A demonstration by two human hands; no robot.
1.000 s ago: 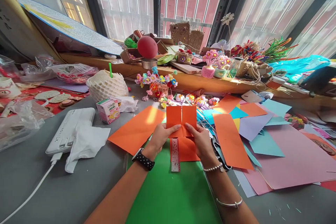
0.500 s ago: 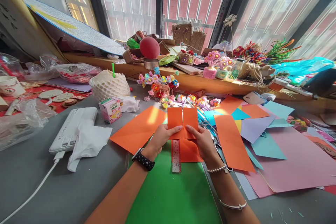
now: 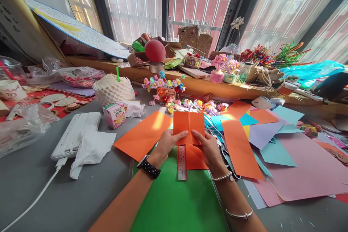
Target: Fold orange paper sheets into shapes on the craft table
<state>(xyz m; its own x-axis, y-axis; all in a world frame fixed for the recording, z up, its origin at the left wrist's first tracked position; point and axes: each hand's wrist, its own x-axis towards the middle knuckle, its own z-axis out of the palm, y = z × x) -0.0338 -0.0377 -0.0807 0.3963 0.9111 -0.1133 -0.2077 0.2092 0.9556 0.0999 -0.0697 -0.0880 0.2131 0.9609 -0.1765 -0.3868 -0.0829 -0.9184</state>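
Over the green mat [image 3: 176,203], the left hand [image 3: 165,145] and right hand [image 3: 212,148] pinch orange paper [image 3: 181,121], likely keeping its halves level. A ruler [image 3: 182,166] lies nearby.

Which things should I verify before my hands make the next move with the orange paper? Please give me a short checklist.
1. Left hand grips the folded orange paper: ok.
2. Right hand grips its other side: ok.
3. Front flaps meet without a gap: not ok, a narrow slit shows between them.
4. Ruler out of the space before the hands: not ok, it lies on the green board.
5. Paper's back is flat: cannot tell, hidden.
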